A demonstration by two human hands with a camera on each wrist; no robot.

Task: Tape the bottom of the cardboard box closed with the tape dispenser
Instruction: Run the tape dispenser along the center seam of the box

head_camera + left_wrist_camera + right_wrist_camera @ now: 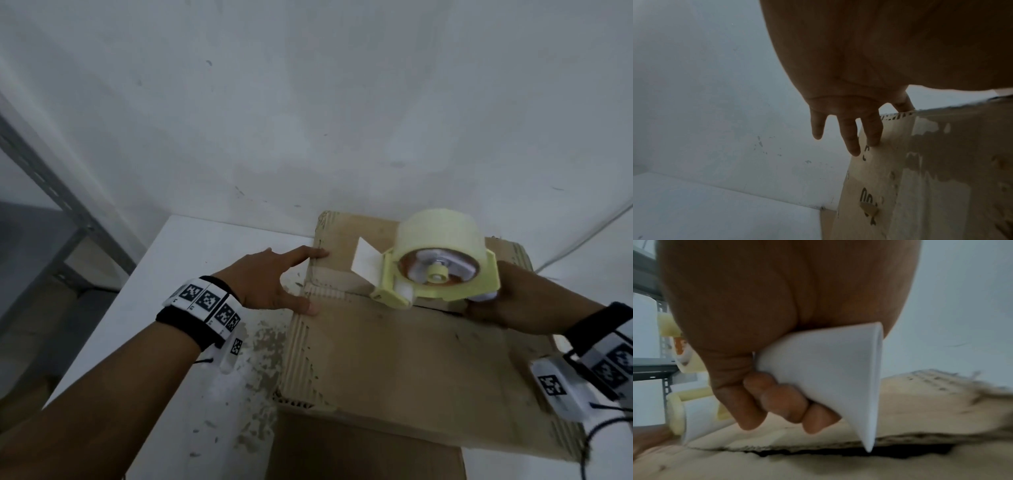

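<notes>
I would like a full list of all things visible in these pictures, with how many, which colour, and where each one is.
cardboard box: one, brown, on the table, flaps on top with a dark gap between them
tape dispenser: one, pale yellow with a white handle, on the box top along the seam
table: one, white, worn paint, under the box
wall: one, white, behind the table
metal shelf: one, grey, far left
left hand: fingers spread, touching the box's left edge
right hand: grips the dispenser handle
</notes>
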